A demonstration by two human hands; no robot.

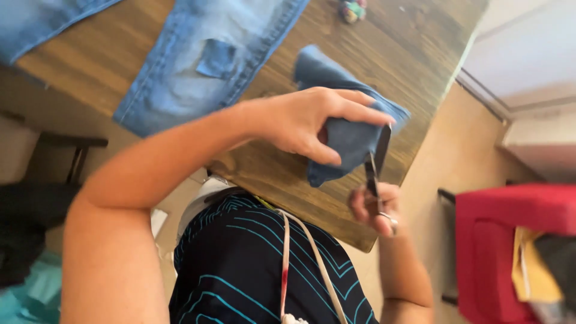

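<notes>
My left hand grips a piece of blue denim cloth above a wooden table, thumb under and fingers over the fabric. My right hand holds a pair of scissors by the handles; the blades point up and meet the lower right edge of the denim piece. A pair of light blue jeans lies flat on the table to the left, with a darker square patch on one leg.
A small colourful object sits at the table's far edge. A red chair with yellow and dark items stands at the right. A dark stool and teal cloth are at the left.
</notes>
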